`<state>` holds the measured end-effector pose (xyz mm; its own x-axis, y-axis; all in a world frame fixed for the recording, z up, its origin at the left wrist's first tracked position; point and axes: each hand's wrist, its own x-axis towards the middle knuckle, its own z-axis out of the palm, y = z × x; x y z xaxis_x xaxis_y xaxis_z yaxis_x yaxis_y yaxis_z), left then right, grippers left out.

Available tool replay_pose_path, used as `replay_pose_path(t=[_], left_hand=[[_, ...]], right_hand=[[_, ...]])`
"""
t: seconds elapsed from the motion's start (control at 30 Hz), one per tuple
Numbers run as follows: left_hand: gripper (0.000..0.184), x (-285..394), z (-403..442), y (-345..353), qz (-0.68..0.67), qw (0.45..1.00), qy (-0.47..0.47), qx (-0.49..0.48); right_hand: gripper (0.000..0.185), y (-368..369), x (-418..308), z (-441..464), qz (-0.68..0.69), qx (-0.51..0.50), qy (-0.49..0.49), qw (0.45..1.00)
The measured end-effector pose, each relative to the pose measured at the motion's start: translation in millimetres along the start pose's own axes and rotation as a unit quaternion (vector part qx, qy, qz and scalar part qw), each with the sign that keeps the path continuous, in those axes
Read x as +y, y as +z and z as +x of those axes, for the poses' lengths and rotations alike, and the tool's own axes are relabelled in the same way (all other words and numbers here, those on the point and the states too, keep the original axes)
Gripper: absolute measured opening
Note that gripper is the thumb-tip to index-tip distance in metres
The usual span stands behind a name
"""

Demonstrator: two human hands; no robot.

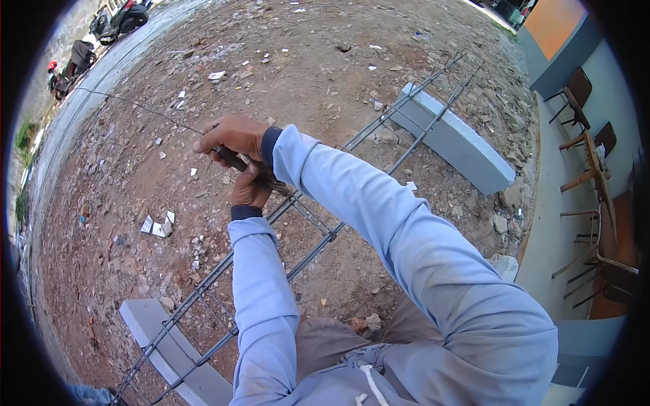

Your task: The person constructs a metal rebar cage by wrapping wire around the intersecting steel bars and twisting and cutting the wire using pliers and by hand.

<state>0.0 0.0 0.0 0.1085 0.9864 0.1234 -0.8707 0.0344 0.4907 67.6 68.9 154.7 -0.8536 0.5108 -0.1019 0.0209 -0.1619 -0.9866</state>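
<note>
A rebar cage (217,271) of long bars and cross ties lies diagonally, resting on a pale block (450,139) at upper right and another (145,321) at lower left. Above the cage, my right hand (237,135) is closed around a dark-handled tool (231,158). Just below it, my left hand (252,189) is closed on a bundle of thin wires (274,184), whose ends show by the wrist of my right arm. A long thin wire (145,108) runs from my right hand toward the upper left. The tool's tip is hidden by my fingers.
Rubble and white tile shards (159,227) cover the dirt ground. Chairs (579,88) and a wooden table (599,169) stand along the wall at right. Motorbikes (118,20) are at the upper left. Someone's blue-clad leg (91,394) shows at the bottom left edge.
</note>
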Motion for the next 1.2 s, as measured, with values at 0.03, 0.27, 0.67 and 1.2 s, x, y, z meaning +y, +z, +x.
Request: replay_pose_path(t=[0.03,0.27,0.67,1.2], left_hand=[[0.043,4.3,-2.5,-0.4,0.006,1.000,-0.006,0.014],[0.049,18.4,-8.3,45.3,0.228,0.971,-0.010,0.069],[0.034,-62.5,18.8,84.9,0.333,0.869,0.178,0.318],[0.028,2.3,8.6,41.6,0.151,0.987,-0.034,-0.047]], right_hand=[[0.025,5.3,1.8,4.8,-0.011,0.022,-0.012,1.000],[0.027,-6.7,10.3,4.2,-0.183,0.188,-0.111,0.959],[0.055,18.5,-3.5,-23.2,-0.230,0.474,-0.065,0.847],[0.032,-17.0,-27.7,-57.1,0.020,-0.080,-0.021,0.996]])
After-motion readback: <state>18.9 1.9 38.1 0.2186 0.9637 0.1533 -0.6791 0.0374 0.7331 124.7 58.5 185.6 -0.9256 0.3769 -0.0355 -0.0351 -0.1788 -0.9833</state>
